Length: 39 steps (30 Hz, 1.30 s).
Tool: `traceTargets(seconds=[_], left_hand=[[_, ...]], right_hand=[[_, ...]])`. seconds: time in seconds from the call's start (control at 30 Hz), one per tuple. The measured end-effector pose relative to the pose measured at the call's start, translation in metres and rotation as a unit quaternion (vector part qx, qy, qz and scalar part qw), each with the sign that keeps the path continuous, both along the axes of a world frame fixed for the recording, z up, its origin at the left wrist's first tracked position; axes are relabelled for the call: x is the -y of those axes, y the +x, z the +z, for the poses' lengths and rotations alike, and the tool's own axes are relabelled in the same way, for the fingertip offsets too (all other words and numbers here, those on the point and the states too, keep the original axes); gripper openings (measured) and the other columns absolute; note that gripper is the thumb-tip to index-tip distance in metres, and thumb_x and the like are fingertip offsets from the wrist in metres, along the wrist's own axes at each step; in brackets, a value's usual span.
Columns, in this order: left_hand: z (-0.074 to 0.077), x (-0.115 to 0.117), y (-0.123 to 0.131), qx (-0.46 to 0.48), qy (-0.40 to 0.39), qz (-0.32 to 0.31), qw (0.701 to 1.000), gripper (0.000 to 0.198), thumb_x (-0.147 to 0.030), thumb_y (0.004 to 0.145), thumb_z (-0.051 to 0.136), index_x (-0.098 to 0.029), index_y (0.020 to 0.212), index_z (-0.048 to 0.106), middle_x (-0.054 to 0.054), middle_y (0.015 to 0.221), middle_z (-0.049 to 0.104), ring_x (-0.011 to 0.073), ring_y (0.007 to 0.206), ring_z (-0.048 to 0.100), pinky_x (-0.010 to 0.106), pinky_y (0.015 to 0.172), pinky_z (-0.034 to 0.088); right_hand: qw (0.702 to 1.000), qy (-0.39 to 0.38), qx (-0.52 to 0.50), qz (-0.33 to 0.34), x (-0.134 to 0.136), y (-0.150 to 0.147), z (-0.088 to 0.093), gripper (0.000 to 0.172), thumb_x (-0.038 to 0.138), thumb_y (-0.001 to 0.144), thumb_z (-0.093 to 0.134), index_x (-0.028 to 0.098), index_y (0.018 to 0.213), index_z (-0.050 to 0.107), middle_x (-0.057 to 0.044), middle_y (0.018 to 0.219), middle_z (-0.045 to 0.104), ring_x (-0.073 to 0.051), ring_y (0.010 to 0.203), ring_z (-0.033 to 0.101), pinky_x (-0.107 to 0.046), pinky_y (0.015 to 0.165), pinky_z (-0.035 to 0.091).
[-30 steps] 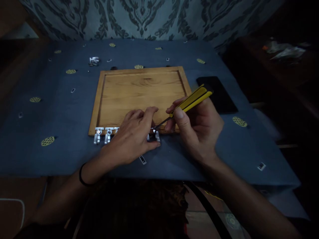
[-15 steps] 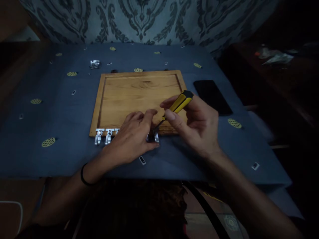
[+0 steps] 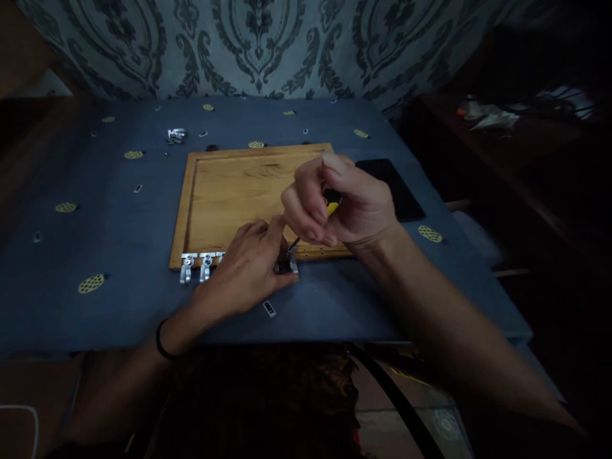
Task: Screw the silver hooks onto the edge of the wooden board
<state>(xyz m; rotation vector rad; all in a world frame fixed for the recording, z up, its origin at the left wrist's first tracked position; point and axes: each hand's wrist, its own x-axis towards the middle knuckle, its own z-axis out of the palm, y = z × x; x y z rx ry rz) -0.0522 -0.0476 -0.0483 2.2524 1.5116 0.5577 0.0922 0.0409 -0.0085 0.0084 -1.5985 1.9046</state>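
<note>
A wooden board [image 3: 239,191] lies flat on the blue cloth. Silver metal hooks [image 3: 194,264] are fixed along its near edge. My left hand [image 3: 246,271] rests over that edge, fingers pinched round the hook [image 3: 291,262] at its right end. My right hand [image 3: 335,204] is closed round a yellow-handled screwdriver [image 3: 331,207], held steeply upright. Only a bit of yellow handle shows between the fingers. The dark shaft [image 3: 292,243] runs down to the hook under my left fingertips.
A black phone [image 3: 389,188] lies right of the board. A small heap of metal parts [image 3: 176,134] sits at the back left. Small tags [image 3: 269,308] and yellow dots mark the blue tablecloth [image 3: 95,242]. A dark side table with clutter [image 3: 492,118] stands at right.
My right hand has swung the screwdriver handle up from a low slant to nearly upright over the hook, hiding most of the handle. The left hand has stayed on the hook.
</note>
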Motion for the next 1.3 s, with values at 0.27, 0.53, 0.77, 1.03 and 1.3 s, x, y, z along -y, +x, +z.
traceTargets(seconds=[0.27,0.53,0.77,1.03,1.3], left_hand=[[0.004,0.001,0.002,-0.007,-0.026,0.001,1.000,0.059,-0.024,0.079,0.083,-0.015,0.125,0.047,0.009,0.106,0.068,0.0326,0.111,0.060,0.050,0.101,0.047],[0.002,0.000,0.001,0.008,-0.019,0.002,1.000,0.058,-0.025,0.078,0.081,-0.016,0.123,0.047,0.007,0.102,0.067,0.0313,0.105,0.061,0.048,0.095,0.050],[0.000,0.000,0.000,0.028,-0.012,0.001,1.000,0.056,-0.024,0.079,0.079,-0.018,0.124,0.046,0.007,0.102,0.067,0.0310,0.106,0.061,0.048,0.097,0.050],[0.002,0.000,0.000,0.018,-0.019,0.002,1.000,0.059,-0.025,0.079,0.080,-0.018,0.126,0.046,0.005,0.098,0.067,0.0314,0.108,0.061,0.048,0.098,0.049],[0.003,0.001,0.002,0.007,-0.018,-0.003,1.000,0.061,-0.025,0.079,0.083,-0.015,0.126,0.045,0.008,0.102,0.067,0.0310,0.111,0.061,0.046,0.099,0.048]], right_hand=[[0.996,-0.046,0.069,-0.036,0.006,-0.004,0.008,0.067,0.053,0.104,0.038,0.021,0.045,0.034,0.008,0.037,0.021,-0.002,0.034,0.021,-0.016,0.035,0.023],[0.962,-0.068,0.057,-0.260,0.032,-0.016,0.008,0.069,0.067,0.099,0.039,0.023,0.045,0.031,0.008,0.040,0.015,-0.007,0.035,0.012,-0.025,0.036,0.016],[0.873,-0.084,0.017,-0.480,0.048,-0.031,0.001,0.068,0.073,0.094,0.042,0.024,0.047,0.032,0.005,0.045,0.020,-0.011,0.042,0.016,-0.028,0.041,0.021],[0.858,-0.137,-0.009,-0.496,0.050,-0.030,0.004,0.069,0.075,0.092,0.044,0.023,0.048,0.031,0.004,0.046,0.020,-0.011,0.041,0.014,-0.031,0.040,0.014],[0.966,-0.038,0.015,-0.255,0.020,-0.003,-0.005,0.050,0.056,0.082,0.073,0.021,0.051,0.056,0.004,0.050,0.044,-0.008,0.042,0.036,-0.024,0.041,0.030]])
